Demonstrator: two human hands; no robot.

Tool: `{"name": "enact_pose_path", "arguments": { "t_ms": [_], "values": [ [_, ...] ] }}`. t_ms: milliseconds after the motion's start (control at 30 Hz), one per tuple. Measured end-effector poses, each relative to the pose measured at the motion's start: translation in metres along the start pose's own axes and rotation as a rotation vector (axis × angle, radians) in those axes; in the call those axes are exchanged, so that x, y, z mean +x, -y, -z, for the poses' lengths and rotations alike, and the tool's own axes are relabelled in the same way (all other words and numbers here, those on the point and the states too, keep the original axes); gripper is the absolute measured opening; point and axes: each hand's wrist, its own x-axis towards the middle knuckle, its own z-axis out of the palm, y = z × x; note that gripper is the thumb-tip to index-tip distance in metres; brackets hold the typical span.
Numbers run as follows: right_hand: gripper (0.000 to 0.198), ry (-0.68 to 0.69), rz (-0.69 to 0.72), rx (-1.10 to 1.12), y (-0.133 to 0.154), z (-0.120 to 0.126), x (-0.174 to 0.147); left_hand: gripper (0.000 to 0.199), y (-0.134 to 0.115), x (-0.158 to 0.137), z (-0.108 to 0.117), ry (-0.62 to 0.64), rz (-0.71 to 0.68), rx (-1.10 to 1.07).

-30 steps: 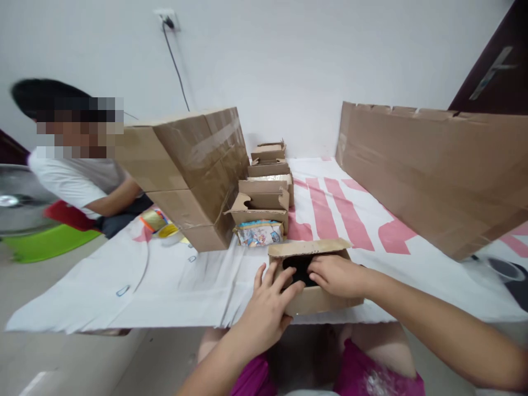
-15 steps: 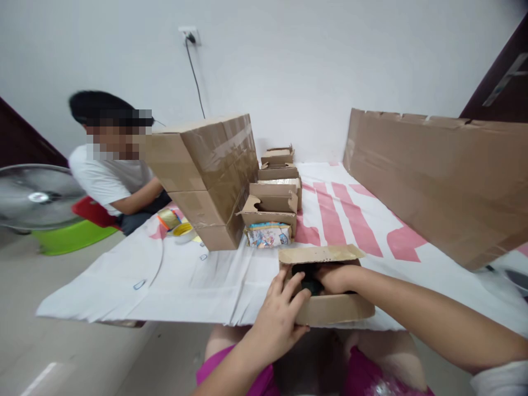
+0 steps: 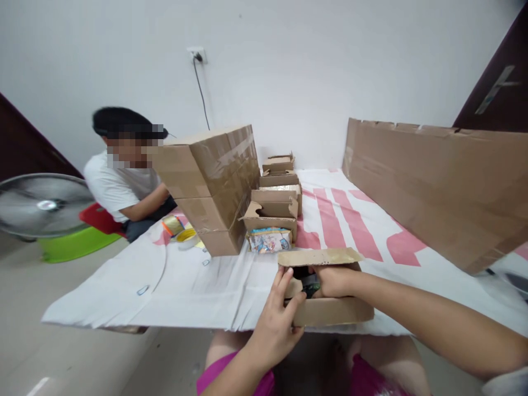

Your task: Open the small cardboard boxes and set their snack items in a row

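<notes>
An open cardboard box (image 3: 334, 312) sits at the near edge of the table, its back flap raised. Around its left end my left hand (image 3: 275, 308) is closed, with fingertips over the rim and a side flap. My right hand (image 3: 332, 281) reaches down inside, fingers curled and partly hidden by the front wall. Beside those fingers lies a dark item with green print (image 3: 311, 287); its kind is unclear, and I cannot see how firmly it is held. Just behind the box rests a printed snack-like packet (image 3: 270, 240), against another open carton (image 3: 270, 208).
A row of open cartons (image 3: 278, 163) runs back toward the wall. Left of it are stacked taped boxes (image 3: 202, 214), then tape rolls (image 3: 186, 236). A large cardboard panel (image 3: 424, 187) stands at right. A seated person (image 3: 115, 187) and a fan (image 3: 45, 203) are at left.
My right hand has shifted slightly inside the box, and more of the green-printed item shows. A side flap now shows under my left fingers. The camera view has tilted up slightly.
</notes>
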Motion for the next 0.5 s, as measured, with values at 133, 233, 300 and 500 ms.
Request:
{"name": "enact_pose_path", "arguments": {
  "t_ms": [133, 233, 300, 500],
  "values": [
    [0.051, -0.220, 0.138, -0.047, 0.013, 0.006, -0.014, 0.062, -0.001, 0.001, 0.013, -0.028, -0.006, 0.012],
    [0.045, -0.431, 0.284, -0.212, 0.019, 0.016, -0.022, 0.062, 0.005, 0.001, 0.018, -0.007, 0.070, -0.021],
    [0.044, -0.526, 0.337, -0.230, 0.019, 0.023, -0.027, 0.061, 0.013, 0.001, 0.019, -0.010, 0.127, -0.018],
    [0.040, -0.913, 0.249, -0.001, -0.007, 0.044, -0.039, 0.053, 0.056, -0.008, 0.034, -0.111, 0.223, 0.105]
  ]
}}
